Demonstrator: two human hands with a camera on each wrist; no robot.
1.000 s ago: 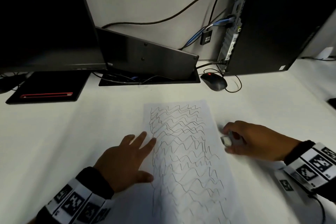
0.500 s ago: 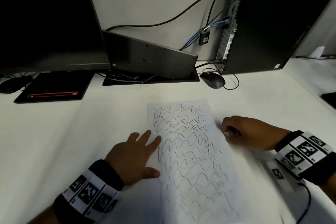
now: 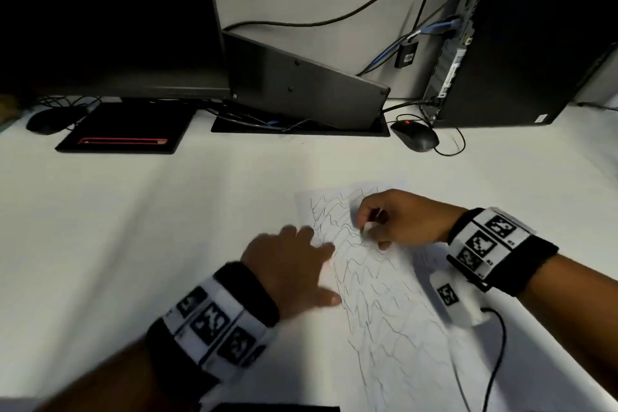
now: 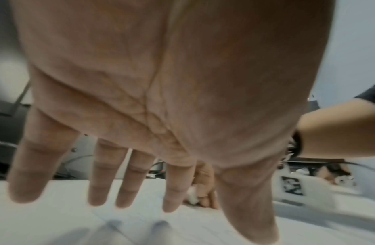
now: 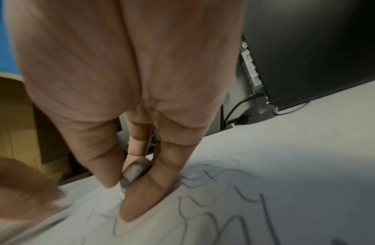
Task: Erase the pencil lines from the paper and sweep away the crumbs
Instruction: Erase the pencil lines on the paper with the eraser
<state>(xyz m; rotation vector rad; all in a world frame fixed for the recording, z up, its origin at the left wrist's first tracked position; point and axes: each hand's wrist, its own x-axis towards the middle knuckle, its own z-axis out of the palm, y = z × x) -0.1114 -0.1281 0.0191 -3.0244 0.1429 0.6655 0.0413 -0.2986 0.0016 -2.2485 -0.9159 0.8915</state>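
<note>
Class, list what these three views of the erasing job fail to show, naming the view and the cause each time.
1. Paper: near end cut off by the head view's bottom edge.
2. Eraser: mostly hidden by the right hand; its contact with the paper is covered in the right wrist view.
3. Crumbs: none discernible; too small.
4. Left hand: motion-blurred in the head view, so fingertip contact is unclear.

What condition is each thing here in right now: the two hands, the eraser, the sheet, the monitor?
Left hand: fingers straight and spread, at the paper's left edge.
Right hand: pinches the eraser.
Eraser: smudged grey, tip down at the paper.
Paper: flat on the desk, covered in wavy pencil lines.
Monitor: screen dark.
Mouse: red light showing.
</note>
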